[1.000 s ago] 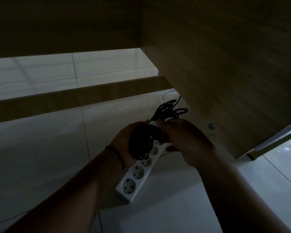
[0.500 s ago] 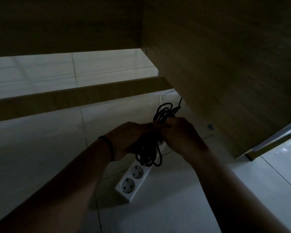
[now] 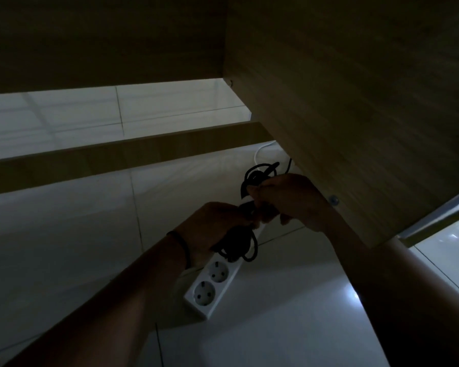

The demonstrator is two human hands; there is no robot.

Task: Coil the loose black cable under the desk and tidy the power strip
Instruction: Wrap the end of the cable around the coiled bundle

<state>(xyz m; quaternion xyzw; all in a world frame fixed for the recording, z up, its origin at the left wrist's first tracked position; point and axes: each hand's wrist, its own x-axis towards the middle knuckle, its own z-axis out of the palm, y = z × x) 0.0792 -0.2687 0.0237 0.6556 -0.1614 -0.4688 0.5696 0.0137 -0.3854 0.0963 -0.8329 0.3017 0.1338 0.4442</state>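
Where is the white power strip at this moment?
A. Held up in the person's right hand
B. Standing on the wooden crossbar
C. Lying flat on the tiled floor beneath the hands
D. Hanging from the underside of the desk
C: the white power strip lies flat on the tiled floor with two empty sockets showing, while the left hand and right hand hold the coiled black cable above it.

White power strip (image 3: 213,287) on tiled floor (image 3: 64,234)
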